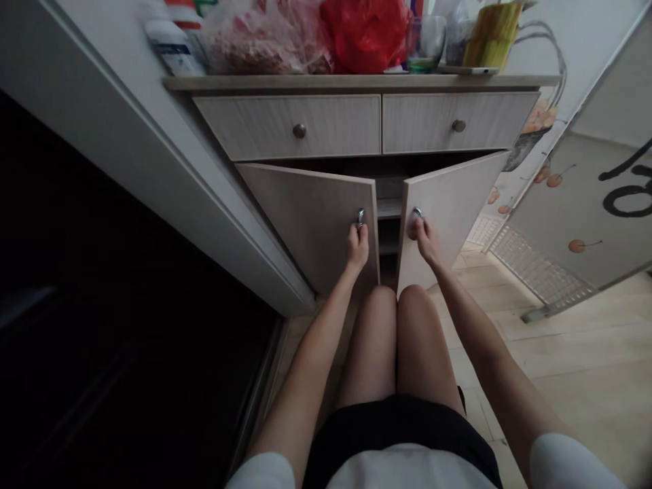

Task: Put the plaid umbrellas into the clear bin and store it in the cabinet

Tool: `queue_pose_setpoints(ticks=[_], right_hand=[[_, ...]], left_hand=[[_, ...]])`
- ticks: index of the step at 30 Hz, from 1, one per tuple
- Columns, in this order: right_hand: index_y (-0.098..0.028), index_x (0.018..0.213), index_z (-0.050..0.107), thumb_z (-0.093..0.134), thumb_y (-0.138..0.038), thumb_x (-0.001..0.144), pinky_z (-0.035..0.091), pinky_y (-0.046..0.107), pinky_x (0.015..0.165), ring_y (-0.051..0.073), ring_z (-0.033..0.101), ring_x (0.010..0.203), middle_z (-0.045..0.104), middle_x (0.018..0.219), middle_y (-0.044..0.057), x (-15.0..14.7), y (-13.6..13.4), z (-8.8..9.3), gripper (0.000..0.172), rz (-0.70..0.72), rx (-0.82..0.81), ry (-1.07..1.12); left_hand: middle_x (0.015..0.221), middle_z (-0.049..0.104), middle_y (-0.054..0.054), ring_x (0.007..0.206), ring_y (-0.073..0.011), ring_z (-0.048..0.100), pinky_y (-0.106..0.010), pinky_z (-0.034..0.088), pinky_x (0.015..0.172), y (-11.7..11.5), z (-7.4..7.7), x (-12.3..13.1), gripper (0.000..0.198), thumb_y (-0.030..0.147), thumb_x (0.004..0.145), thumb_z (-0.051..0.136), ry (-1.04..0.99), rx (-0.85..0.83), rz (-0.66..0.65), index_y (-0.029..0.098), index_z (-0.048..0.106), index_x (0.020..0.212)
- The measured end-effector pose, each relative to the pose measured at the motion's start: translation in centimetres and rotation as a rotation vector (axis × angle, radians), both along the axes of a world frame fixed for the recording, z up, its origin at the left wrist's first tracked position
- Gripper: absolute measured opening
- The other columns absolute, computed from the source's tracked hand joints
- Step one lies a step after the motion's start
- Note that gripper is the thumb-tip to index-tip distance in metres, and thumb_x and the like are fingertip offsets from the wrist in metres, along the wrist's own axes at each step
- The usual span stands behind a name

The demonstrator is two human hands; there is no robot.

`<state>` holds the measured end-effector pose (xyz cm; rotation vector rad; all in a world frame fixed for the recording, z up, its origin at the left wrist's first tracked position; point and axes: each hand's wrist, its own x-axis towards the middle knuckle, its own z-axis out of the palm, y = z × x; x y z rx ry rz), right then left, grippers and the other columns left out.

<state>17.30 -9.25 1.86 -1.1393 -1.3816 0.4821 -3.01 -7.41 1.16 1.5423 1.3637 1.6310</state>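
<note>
Both hands [358, 246] [426, 243] grasp shiny, curved, metallic handles [361, 215] on flat, pale, faintly grained doors [310, 217] standing ajar.

Under dim light, a white wall [598, 41] stands at two o'clock, a cherry-printed panel [560, 210] at three, pale floor [585, 360] at four.

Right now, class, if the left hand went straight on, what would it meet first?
Beyond the handle it holds, the left hand would probably meet the left cabinet door; depth is hard to judge.
</note>
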Motion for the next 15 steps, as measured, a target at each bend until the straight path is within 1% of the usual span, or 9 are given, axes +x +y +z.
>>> queue_pose_setpoints(ticks=[3,5,7,10,12,14,15], right_hand=[[-0.024,0.071,0.048,0.034,-0.078,0.091,0.047,0.029,0.063,0.016,0.051,0.065,0.05,0.066,0.001,3.3,-5.4,0.2,0.059,-0.067,0.001,0.059],[-0.024,0.068,0.048,0.033,-0.079,0.09,0.045,0.028,0.059,0.014,0.049,0.06,0.048,0.062,0.0,5.7,-8.1,0.3,0.061,-0.12,0.005,0.082],[-0.024,0.066,0.049,0.032,-0.08,0.089,0.043,0.027,0.056,0.014,0.046,0.056,0.047,0.059,-0.001,8.1,-10.0,0.2,0.063,-0.185,0.001,0.1],[-0.024,0.062,0.045,0.03,-0.082,0.086,0.039,0.028,0.049,0.013,0.042,0.05,0.043,0.054,-0.001,11.6,-11.7,0.0,0.065,-0.342,-0.043,0.161],[-0.025,0.059,0.039,0.032,-0.083,0.084,0.036,0.029,0.045,0.013,0.039,0.047,0.039,0.052,-0.002,14.0,-12.5,-0.1,0.063,-0.501,-0.059,0.241],[-0.026,0.057,0.035,0.035,-0.081,0.083,0.037,0.032,0.045,0.014,0.04,0.048,0.041,0.052,0.0,16.3,-13.1,-0.3,0.061,-0.683,-0.052,0.337],[-0.027,0.056,0.035,0.036,-0.08,0.083,0.04,0.035,0.048,0.016,0.045,0.052,0.047,0.056,0.002,17.4,-13.3,-0.3,0.06,-0.753,-0.045,0.381]], left_hand=[[0.064,0.045,0.001,0.062,-0.014,0.047,-0.028,0.043,0.062,-4.6,-0.7,-2.8,0.054,0.075,0.087,0.049,-0.135,0.061,0.015,0.022,0.052,0.075],[0.061,0.04,0.003,0.057,-0.0126,0.043,-0.026,0.038,0.055,-7.3,-0.8,-4.9,0.06,0.082,0.079,0.054,-0.238,0.09,0.049,0.023,0.048,0.07],[0.058,0.036,0.005,0.053,-0.0108,0.039,-0.025,0.033,0.05,-9.6,-0.7,-7.4,0.065,0.085,0.07,0.059,-0.324,0.111,0.125,0.022,0.044,0.066],[0.053,0.034,0.006,0.048,-0.0088,0.033,-0.023,0.027,0.045,-12.3,-0.4,-11.8,0.068,0.087,0.062,0.061,-0.414,0.139,0.311,0.022,0.041,0.06],[0.053,0.038,0.005,0.049,-0.0098,0.037,-0.024,0.029,0.044,-13.7,0.0,-14.9,0.066,0.085,0.062,0.061,-0.445,0.164,0.441,0.021,0.045,0.059],[0.059,0.05,0.002,0.057,-0.0137,0.049,-0.027,0.039,0.049,-14.9,0.5,-17.9,0.059,0.079,0.063,0.062,-0.452,0.192,0.543,0.021,0.053,0.063],[0.063,0.056,0.001,0.065,-0.0166,0.055,-0.029,0.045,0.055,-15.5,0.8,-19.1,0.055,0.076,0.064,0.063,-0.451,0.198,0.574,0.021,0.056,0.065]])
